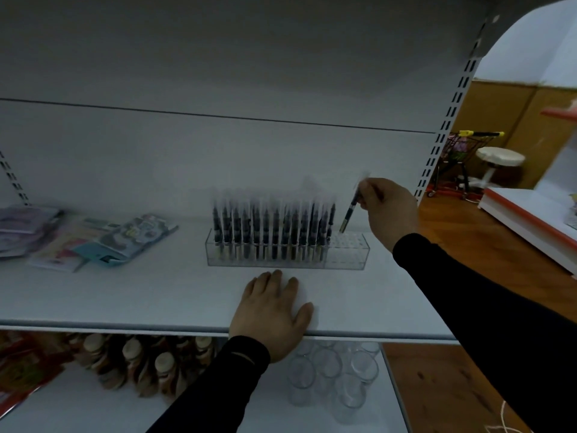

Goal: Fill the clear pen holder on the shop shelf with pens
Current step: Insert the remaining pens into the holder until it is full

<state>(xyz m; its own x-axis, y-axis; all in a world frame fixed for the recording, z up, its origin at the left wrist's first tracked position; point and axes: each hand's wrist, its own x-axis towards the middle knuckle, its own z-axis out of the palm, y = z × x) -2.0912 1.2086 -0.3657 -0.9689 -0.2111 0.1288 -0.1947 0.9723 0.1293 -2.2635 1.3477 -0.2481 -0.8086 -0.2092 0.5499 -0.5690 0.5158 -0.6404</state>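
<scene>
Above the pen holder's [346, 254] empty end, right hand [388, 210] pinches a pen [349, 214] (tilted).

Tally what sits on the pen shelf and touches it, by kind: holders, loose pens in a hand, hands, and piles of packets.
Clear pen holder: 1
Pen held in the right hand: 1
Hands: 2, the left hand flat on the shelf, the right hand pinching the pen
Pile of packets: 1
Total: 5

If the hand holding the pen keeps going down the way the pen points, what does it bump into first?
Probably the empty right end of the clear pen holder. The right hand tilts its pen tip-down just above those free holes, though blur makes depth uncertain.
</scene>
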